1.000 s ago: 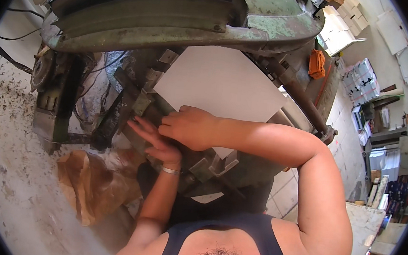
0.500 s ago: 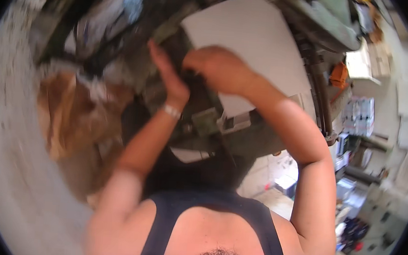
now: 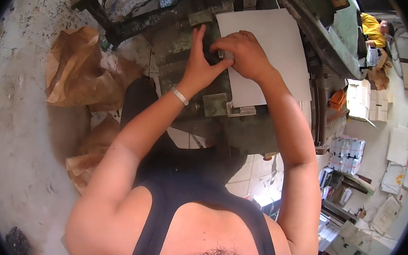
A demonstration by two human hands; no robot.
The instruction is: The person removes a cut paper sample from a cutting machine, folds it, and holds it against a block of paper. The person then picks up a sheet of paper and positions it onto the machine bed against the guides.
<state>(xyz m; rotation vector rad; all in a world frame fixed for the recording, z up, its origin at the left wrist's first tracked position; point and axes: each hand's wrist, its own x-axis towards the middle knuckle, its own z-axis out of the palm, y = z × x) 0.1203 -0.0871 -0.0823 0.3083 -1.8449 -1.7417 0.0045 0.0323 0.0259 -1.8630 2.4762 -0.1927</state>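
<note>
A white sheet (image 3: 271,61) lies on the dark green metal bed of a machine (image 3: 176,53). At the sheet's left edge, my right hand (image 3: 248,54) is closed, its fingers bent down by a small metal piece (image 3: 221,54); what they grip is mostly hidden. Just left of it, my left hand (image 3: 201,70) is open over the bed, with fingers straight and the thumb reaching toward my right hand. A pale band circles my left wrist. Near the sheet's lower left corner sit a green metal block (image 3: 214,105) and a small silver bracket (image 3: 241,111).
Crumpled brown paper (image 3: 74,69) lies on the left beside the machine. A large green machine part (image 3: 326,36) rises at the upper right. Farther right are an orange object (image 3: 338,98), wrapped white stacks (image 3: 347,154) and a person in yellow (image 3: 373,29).
Both hands have shifted right and up in the view. My left thumb has spread toward my right hand. The white sheet still lies on the machine, and the picture is sharper.
</note>
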